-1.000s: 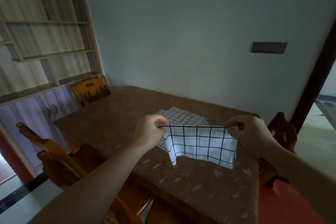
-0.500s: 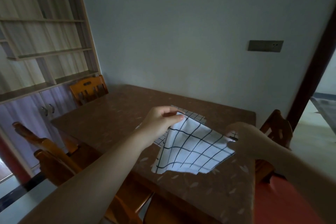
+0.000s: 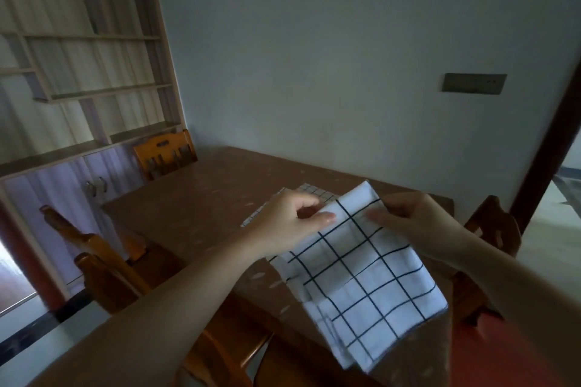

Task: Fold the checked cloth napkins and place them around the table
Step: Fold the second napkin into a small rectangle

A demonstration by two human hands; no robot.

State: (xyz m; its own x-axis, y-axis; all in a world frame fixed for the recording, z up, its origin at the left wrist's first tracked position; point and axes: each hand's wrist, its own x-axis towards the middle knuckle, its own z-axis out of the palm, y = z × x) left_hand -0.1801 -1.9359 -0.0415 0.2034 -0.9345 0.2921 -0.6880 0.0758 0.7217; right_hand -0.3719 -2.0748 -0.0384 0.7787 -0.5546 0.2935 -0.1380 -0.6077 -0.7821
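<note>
Left hand (image 3: 292,223): thumb and curled fingers pinching the upper left edge of a folded white napkin with a wide black check (image 3: 361,276). Right hand (image 3: 418,223): fingers curled round the same napkin's upper right edge, close to its top corner, thumb on the near face. Both hands held above the tabletop (image 3: 195,214), near each other, only the napkin's top corner between them.

Napkin hanging tilted from that grip, top corner up by the fingers, lowest corner down over the near edge of the tabletop. Several layers showing along the lower left edge, not lined up flush. Lifted clear of the brown speckled surface as far as can be told.

Behind the hands, a second cloth with a finer check (image 3: 311,193) lying flat on the tabletop, mostly hidden by the left hand and the held napkin.

Open brown surface to the left of and beyond the hands, up to the far edge by the wall (image 3: 314,72). Wooden chair (image 3: 165,152) at the far left end, another chair (image 3: 100,258) along the near left side, a third chair (image 3: 493,229) at the right end, just behind the right wrist. Shelving unit (image 3: 78,56) on the left, well apart from the hands.
</note>
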